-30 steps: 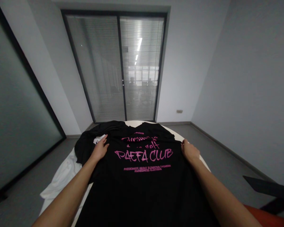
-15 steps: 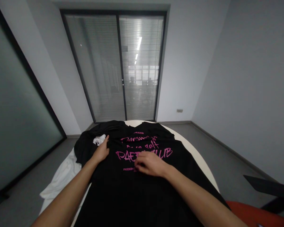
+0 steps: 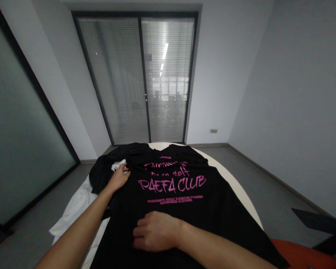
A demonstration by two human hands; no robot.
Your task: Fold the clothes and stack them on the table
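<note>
A black T-shirt (image 3: 201, 224) with pink lettering lies spread over the table, with a few creases across the upper print. My left hand (image 3: 119, 178) rests at the shirt's left side, beside a small white crumpled patch of cloth (image 3: 118, 164). Its fingers are slightly apart and seem to hold nothing. Below the lettering, my right hand (image 3: 156, 231) lies over the shirt front with fingers curled in. Its fingertips are hidden, but no fabric bunches around them.
More black cloth (image 3: 100, 172) lies bunched at the far left of the table. White cloth (image 3: 75, 209) hangs over the left edge. The pale table's rim (image 3: 240, 190) curves along the right. A red seat (image 3: 296, 254) and dark chair part (image 3: 319, 222) stand at lower right.
My right hand has moved down and left, off the lettering, uncovering the full print. My left hand stays by the shirt's left side, its fingers shifted slightly.
</note>
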